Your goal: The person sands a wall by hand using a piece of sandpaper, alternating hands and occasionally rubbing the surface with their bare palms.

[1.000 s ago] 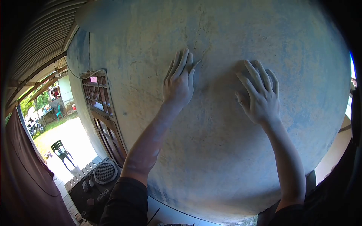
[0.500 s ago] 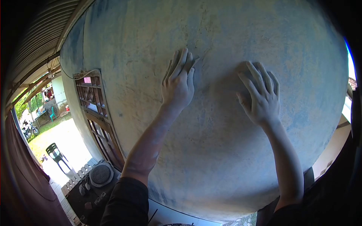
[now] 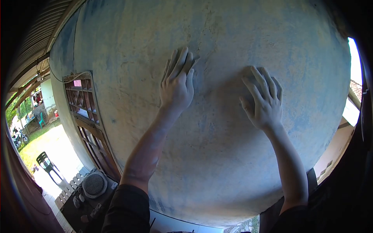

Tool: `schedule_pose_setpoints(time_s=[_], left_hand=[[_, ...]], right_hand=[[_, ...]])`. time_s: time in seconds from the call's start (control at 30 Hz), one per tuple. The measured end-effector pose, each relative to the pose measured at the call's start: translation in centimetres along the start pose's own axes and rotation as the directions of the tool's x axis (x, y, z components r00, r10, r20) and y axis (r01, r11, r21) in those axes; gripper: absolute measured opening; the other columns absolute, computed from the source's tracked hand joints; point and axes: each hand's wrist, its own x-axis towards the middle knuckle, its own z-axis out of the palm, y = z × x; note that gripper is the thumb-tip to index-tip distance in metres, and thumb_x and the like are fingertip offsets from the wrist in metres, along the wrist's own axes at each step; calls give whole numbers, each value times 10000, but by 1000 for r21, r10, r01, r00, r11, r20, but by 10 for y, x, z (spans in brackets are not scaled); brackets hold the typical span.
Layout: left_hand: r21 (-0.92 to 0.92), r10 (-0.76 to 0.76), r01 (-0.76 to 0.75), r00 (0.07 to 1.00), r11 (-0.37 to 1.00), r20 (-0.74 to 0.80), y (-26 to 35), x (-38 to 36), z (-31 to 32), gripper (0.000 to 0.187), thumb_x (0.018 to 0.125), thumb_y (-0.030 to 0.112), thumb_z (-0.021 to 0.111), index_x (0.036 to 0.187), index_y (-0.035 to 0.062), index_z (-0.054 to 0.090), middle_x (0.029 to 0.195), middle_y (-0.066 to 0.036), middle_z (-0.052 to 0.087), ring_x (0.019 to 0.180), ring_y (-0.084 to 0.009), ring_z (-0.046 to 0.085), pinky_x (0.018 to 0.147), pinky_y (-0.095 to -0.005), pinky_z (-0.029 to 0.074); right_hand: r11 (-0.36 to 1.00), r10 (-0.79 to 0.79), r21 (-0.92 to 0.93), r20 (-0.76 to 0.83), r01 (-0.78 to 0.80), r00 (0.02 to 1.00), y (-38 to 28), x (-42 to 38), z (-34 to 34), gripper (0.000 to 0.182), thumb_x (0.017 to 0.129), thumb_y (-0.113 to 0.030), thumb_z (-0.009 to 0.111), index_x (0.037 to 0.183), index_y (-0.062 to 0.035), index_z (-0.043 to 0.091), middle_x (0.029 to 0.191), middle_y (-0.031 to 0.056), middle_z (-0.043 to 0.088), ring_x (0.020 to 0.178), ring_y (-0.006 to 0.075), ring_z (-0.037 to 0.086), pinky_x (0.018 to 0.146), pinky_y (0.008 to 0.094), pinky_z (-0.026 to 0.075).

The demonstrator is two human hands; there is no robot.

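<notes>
My left hand, dusted pale, lies against a worn blue-grey plastered wall, its fingers pointing up and close together. A thin grey sheet that looks like sandpaper pokes out between my index finger and thumb; the rest of it is hidden under the hand. To the right, my right hand rests on the same wall with its fingers spread and nothing visible in it. Rough cracks and patches mark the plaster above and between my hands.
At the left are a wooden lattice window and a dark table bearing a round speaker-like grille and small objects. A green plastic chair stands outside, under a corrugated roof edge. A white surface lies below the wall.
The view has turned slightly to the right. My left hand has shifted a little upward against the wall, still with the sheet. My right hand keeps its spread pose on the wall.
</notes>
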Motion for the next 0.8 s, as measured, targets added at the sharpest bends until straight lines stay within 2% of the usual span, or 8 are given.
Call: schedule_pose_setpoints(time_s=[0.17, 0.27, 0.3, 0.4, 0.5, 0.57, 0.73, 0.8], left_hand=[[-28, -9, 8, 1000, 1000, -22, 17, -44, -4, 386, 1069, 173, 569, 1412, 40, 686, 1610, -123, 540, 1490, -388, 494, 1209, -513, 436], [-78, -27, 37, 993, 996, 118, 15, -99, -14, 398, 1056, 117, 541, 1404, -9, 685, 1586, -162, 564, 1497, -429, 480, 1232, -521, 386], [-77, 44, -34, 989, 996, 144, 4, -107, -19, 395, 1056, 122, 538, 1394, -11, 693, 1583, -161, 569, 1495, -427, 483, 1232, -518, 386], [-43, 163, -158, 974, 986, 155, -12, -83, -22, 382, 1059, 152, 573, 1409, 63, 697, 1611, -106, 546, 1488, -370, 505, 1213, -505, 432], [-32, 107, -104, 989, 994, 105, -26, -15, -10, 405, 1064, 146, 558, 1444, 59, 668, 1623, -113, 531, 1503, -369, 486, 1224, -510, 415], [-53, 65, -66, 998, 996, -23, -29, 14, 5, 431, 1062, 143, 557, 1477, 59, 639, 1633, -120, 517, 1517, -378, 465, 1234, -518, 397], [-84, 42, -38, 998, 996, 41, -8, -18, -3, 422, 1044, 132, 579, 1442, 17, 659, 1602, -134, 550, 1502, -398, 480, 1227, -524, 405], [-99, 121, -111, 987, 989, 102, -1, -65, -14, 389, 1039, 136, 581, 1384, 5, 703, 1540, -145, 611, 1462, -389, 534, 1198, -511, 442]], right_hand=[[1000, 15, 6, -9, -15, 1000, 0, 0, 1, 561, 1001, -475, 680, 1512, -281, 555, 1701, 36, 382, 1586, 291, 323, 1287, 571, 271], [999, 12, 35, -8, -11, 1000, -2, 0, -2, 584, 983, -401, 702, 1526, -243, 556, 1698, 76, 398, 1583, 330, 333, 1274, 585, 268], [999, 22, 31, 2, -22, 1000, -3, -2, -2, 584, 983, -401, 702, 1526, -243, 556, 1698, 76, 398, 1583, 330, 333, 1274, 585, 268], [999, 22, 39, -23, -21, 1000, -1, -5, 0, 583, 987, -405, 697, 1528, -245, 555, 1699, 70, 397, 1581, 324, 334, 1272, 581, 273], [999, 30, 10, 7, -31, 1000, -4, -1, 2, 554, 1002, -488, 677, 1504, -283, 564, 1700, 36, 385, 1583, 287, 331, 1282, 568, 278], [999, 33, -17, -12, -33, 999, -4, -2, 2, 556, 1002, -499, 675, 1504, -289, 562, 1697, 38, 389, 1576, 284, 341, 1275, 567, 289], [999, 53, 14, -13, -53, 999, -5, -5, 2, 616, 969, -449, 717, 1535, -267, 559, 1702, 53, 391, 1580, 317, 331, 1268, 564, 286], [998, 64, 27, -20, -63, 998, -6, -4, 1, 556, 996, -494, 691, 1499, -292, 566, 1694, 38, 394, 1572, 280, 347, 1269, 554, 305]])
